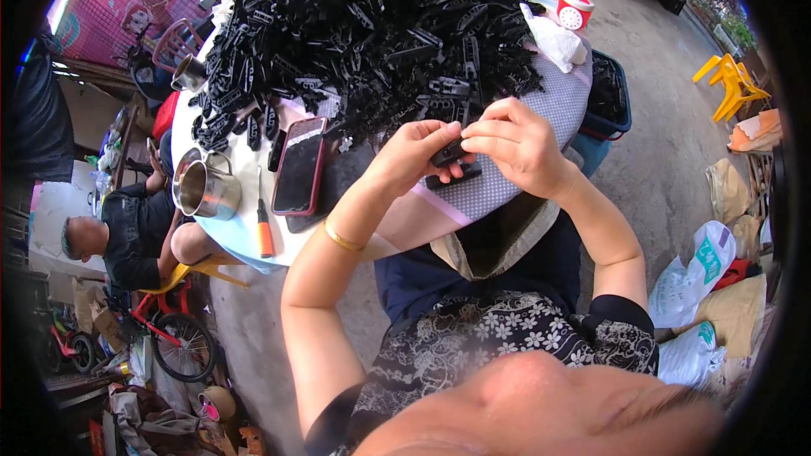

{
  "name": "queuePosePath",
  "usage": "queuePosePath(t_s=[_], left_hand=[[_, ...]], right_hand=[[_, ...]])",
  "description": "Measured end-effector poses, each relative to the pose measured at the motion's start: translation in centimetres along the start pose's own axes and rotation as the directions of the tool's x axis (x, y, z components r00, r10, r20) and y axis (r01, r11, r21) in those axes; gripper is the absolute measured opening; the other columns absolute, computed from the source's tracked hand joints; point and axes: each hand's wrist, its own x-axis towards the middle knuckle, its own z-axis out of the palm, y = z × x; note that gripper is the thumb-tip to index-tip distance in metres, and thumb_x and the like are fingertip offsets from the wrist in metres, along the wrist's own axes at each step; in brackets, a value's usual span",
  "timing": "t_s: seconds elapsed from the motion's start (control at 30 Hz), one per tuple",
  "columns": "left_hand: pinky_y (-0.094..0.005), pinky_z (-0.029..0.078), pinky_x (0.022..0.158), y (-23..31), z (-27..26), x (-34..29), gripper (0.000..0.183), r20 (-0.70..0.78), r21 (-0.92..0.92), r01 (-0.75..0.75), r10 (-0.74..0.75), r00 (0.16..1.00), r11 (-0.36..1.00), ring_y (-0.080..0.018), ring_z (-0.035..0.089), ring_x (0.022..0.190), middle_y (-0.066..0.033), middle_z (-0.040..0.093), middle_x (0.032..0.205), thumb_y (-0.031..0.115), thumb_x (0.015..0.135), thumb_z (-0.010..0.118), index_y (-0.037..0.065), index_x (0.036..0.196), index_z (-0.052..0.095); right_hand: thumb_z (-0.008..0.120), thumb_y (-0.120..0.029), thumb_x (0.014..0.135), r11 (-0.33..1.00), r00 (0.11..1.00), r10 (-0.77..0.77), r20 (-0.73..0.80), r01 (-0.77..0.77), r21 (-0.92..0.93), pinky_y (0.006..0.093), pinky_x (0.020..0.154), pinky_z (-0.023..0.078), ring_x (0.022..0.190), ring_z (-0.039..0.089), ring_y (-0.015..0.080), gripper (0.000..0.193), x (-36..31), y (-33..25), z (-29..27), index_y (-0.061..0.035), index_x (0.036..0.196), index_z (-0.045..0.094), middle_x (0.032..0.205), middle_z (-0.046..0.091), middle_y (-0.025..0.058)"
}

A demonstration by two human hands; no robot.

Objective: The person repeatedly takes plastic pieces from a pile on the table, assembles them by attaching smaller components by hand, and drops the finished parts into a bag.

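My left hand (414,154) pinches a small black plastic part (448,154) above the table's near edge. My right hand (522,150) meets it from the right, thumb and fingertips closed on the part's end; whether a smaller piece sits between those fingers is hidden. Just under the hands, another black piece (456,176) lies at the edge of the table. A large heap of similar black plastic parts (363,34) covers the far side, with several long pieces close beyond my fingers.
On the round table (503,190), left of my hands, lie a phone in a red case (300,167) and an orange-handled screwdriver (263,224), beside a steel mug (207,190). A red-and-white cup (574,8) stands far right. A seated person (127,232) is at left.
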Motion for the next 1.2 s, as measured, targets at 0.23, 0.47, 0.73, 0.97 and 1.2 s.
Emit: queuePosePath(t_s=[0.23, 0.47, 0.73, 0.97, 1.2], left_hand=[[-0.0259, 0.054, 0.07, 1.2, 0.7, -1.1, 0.04, 0.046, 0.113, -0.053, 0.048, 0.998, 0.992, -0.0166, 0.064, 0.079, -0.0138, 0.064, 0.092, 0.013, 0.086, 0.063, -0.01, 0.116, 0.051], [-0.022, 0.051, 0.071, 0.1, 1.4, -1.0, 0.039, 0.016, 0.478, -0.266, 0.295, 0.955, 0.837, -0.0104, 0.062, 0.081, -0.0096, 0.065, 0.094, 0.004, 0.08, 0.068, -0.007, 0.115, 0.055], [-0.0235, 0.048, 0.071, -0.1, 3.3, -1.1, 0.036, 0.091, 0.732, -0.371, 0.458, 0.884, 0.571, -0.0112, 0.061, 0.087, -0.0099, 0.067, 0.097, 0.006, 0.074, 0.072, 0.0, 0.108, 0.061], [-0.0334, 0.047, 0.071, -1.0, 1.1, 1.2, 0.043, -0.069, 0.984, -0.072, 0.718, 0.693, 0.164, -0.0242, 0.055, 0.083, -0.0101, 0.056, 0.089, 0.038, 0.07, 0.075, 0.0, 0.087, 0.063], [-0.0328, 0.048, 0.073, -1.4, 1.6, 2.4, 0.033, -0.055, 0.998, 0.031, 0.75, 0.66, 0.045, -0.025, 0.055, 0.082, -0.0103, 0.057, 0.085, 0.029, 0.072, 0.073, -0.001, 0.084, 0.064]], right_hand=[[0.063, -0.003, 0.064, 0.995, 1.0, -0.027, 0.003, 0.028, -0.098, 0.0276, 0.065, 0.051, 0.082, 0.059, 0.02, 0.015, -0.5, -0.4, -0.6, -0.0045, 0.079, 0.065, 0.086, 0.064, 0.0027], [0.068, -0.009, 0.071, 0.979, 0.976, 0.194, -0.098, -0.199, -0.05, 0.032, 0.065, 0.052, 0.082, 0.062, 0.0242, 0.022, -1.0, -0.9, -0.1, -0.0028, 0.092, 0.065, 0.088, 0.065, 0.0092], [0.071, -0.014, 0.074, 0.876, 0.898, 0.423, 0.123, -0.44, 0.198, 0.0299, 0.064, 0.051, 0.071, 0.065, 0.0227, 0.028, -3.1, -0.7, -1.5, 0.0009, 0.097, 0.064, 0.087, 0.066, 0.0151], [0.073, -0.019, 0.071, 0.811, 0.703, 0.194, 0.684, -0.508, 0.291, 0.0268, 0.055, 0.047, 0.057, 0.06, 0.0169, 0.025, -4.2, -0.6, -5.0, -0.0014, 0.088, 0.066, 0.07, 0.065, 0.0095], [0.069, -0.019, 0.076, 0.857, 0.836, 0.424, 0.348, -0.495, 0.143, 0.0333, 0.062, 0.049, 0.067, 0.063, 0.0248, 0.018, -3.9, 2.3, -3.0, -0.0036, 0.086, 0.067, 0.075, 0.065, 0.0097]])
